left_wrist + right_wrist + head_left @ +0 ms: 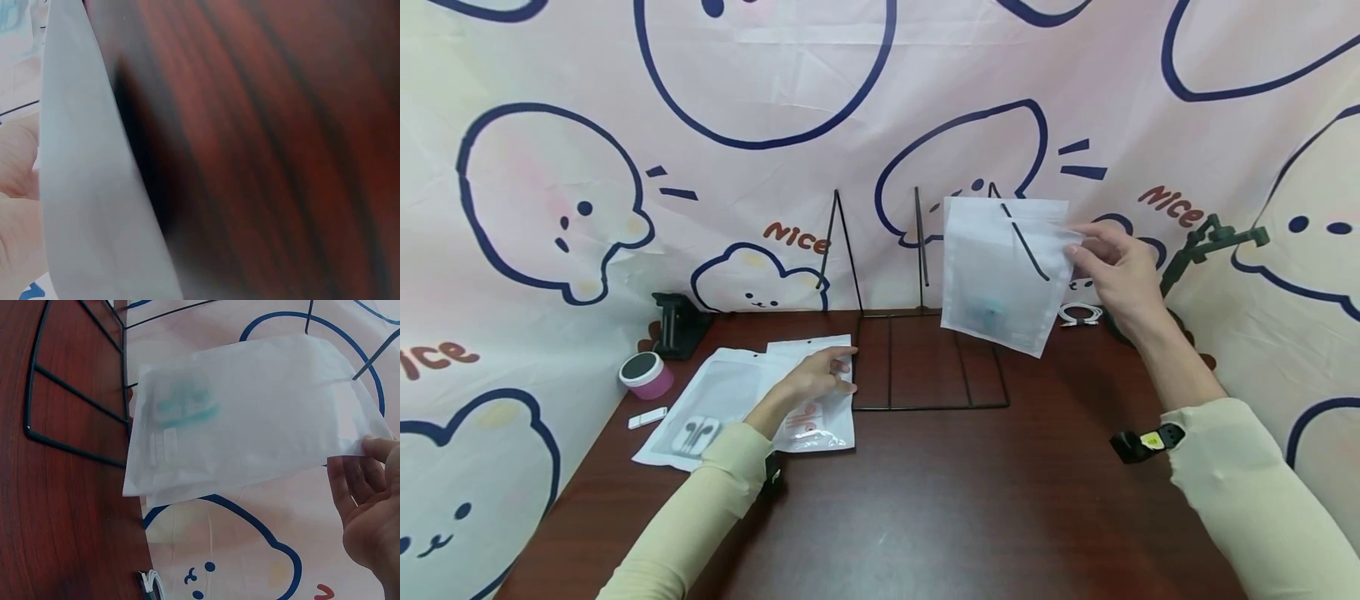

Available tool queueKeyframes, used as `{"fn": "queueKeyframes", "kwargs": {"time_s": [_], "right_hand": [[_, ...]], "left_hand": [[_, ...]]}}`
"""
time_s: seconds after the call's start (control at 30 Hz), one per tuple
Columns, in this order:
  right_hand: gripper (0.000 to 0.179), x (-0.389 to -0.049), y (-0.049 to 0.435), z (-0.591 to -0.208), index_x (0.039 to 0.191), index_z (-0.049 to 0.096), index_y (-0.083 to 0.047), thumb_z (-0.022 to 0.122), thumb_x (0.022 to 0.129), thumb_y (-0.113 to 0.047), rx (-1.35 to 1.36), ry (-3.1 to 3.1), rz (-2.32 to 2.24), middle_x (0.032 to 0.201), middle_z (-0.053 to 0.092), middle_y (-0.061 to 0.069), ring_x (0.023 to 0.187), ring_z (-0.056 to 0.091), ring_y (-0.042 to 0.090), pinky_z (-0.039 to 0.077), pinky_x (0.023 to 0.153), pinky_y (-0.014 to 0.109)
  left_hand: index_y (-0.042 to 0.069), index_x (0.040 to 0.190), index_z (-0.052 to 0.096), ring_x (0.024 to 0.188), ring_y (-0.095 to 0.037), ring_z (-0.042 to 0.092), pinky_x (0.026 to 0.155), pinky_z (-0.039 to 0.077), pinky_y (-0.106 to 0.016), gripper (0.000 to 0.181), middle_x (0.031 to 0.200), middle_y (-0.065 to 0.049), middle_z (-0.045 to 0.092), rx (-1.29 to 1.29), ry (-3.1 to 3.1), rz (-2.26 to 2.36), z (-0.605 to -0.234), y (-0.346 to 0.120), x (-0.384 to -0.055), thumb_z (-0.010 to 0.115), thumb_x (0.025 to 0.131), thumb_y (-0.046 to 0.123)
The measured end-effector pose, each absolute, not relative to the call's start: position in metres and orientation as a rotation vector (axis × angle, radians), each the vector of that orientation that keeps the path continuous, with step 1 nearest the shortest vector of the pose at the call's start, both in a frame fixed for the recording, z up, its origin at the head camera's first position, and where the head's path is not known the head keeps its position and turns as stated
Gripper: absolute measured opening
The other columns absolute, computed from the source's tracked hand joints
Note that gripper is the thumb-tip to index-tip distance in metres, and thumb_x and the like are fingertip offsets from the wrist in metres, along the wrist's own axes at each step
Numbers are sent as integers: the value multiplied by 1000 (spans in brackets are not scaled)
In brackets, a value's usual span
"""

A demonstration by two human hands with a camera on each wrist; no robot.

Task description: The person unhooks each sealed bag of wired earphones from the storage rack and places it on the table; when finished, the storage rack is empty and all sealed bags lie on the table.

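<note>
My right hand (1116, 271) pinches the side edge of a white translucent zip pouch (1000, 275), raised at a black wire rack (928, 408). One rack prong crosses the pouch's top. In the right wrist view, a teal shape and a small pale rectangle show through the pouch (262, 412); a second edge shows below it. My left hand (812, 375) rests on a white pouch with red print (808, 425) lying left of the rack, its fingers spread near that pouch's right edge. Beside it lies another white pouch with an earphone picture (696, 433).
At the left stand a pink-and-white jar (646, 377) and a black stand (677, 325), with a small white stick (647, 417) nearby. A coiled white cable (1080, 314) and a dark green jointed arm (1202, 250) are at the right. A cartoon-printed cloth (730, 183) hangs behind.
</note>
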State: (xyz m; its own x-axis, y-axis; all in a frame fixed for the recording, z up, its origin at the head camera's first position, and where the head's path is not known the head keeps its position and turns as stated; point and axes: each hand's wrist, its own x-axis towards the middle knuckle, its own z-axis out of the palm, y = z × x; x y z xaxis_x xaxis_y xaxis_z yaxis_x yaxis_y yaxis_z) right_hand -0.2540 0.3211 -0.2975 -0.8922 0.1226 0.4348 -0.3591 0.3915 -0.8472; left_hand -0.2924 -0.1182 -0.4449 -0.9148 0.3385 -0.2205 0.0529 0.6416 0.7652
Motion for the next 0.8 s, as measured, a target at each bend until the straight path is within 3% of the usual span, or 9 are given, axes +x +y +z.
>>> {"fn": "queueKeyframes", "kwargs": {"time_s": [0.13, 0.4, 0.8], "right_hand": [[30, -250, 321, -298, 128, 73, -10, 72, 99, -16, 191, -2206, 1518, 98, 74, -15, 83, 68, 8, 56, 72, 17], [27, -226, 327, -303, 125, 74, -8, 73, 98, -14, 143, -2181, 1584, 100, 74, -16, 85, 69, 7, 58, 72, 17], [27, -183, 327, -314, 122, 72, 2, 73, 96, -4, 245, -1986, 1843, 104, 77, -3, 91, 66, 13, 56, 77, 15]], "left_hand": [[13, 158, 45, 106, -24, 57, 93, 46, -38, 76, 131, -13, 62, 316, 2514, 1164, -445, -119, -292, 79, 89, 8], [14, 157, 46, 114, -26, 58, 100, 46, -42, 76, 133, -13, 63, 319, 2537, 1138, -445, -118, -293, 80, 90, 9], [11, 157, 45, 116, -26, 58, 94, 50, -38, 76, 131, -13, 63, 330, 2520, 1175, -447, -120, -293, 80, 90, 7]]}}
